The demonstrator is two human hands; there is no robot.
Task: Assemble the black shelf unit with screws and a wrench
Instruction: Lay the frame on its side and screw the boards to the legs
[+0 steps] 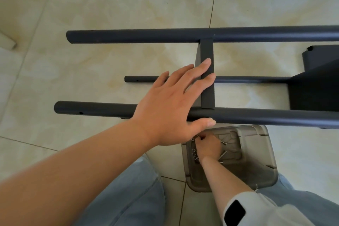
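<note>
The black shelf frame lies on its side over the tiled floor. Its near thick tube (pixel 256 117) and far thick tube (pixel 128 35) run left to right, joined by a flat crossbar (pixel 207 49). A thinner tube (pixel 139 79) shows lower down between them. My left hand (pixel 172 108) lies flat on the near tube, fingers spread over the crossbar, thumb at the tube's near side. My right hand (pixel 208 146) reaches into a grey plastic tray (pixel 256 170) among loose screws (pixel 223 154) and small nuts (pixel 193 153). Its fingertips are hidden under my left hand. No wrench is in view.
A black shelf panel (pixel 315 90) is fixed to the frame at the right edge. My knees in light jeans (pixel 128 198) flank the tray. A pale block (pixel 7 42) lies on the floor at the far left.
</note>
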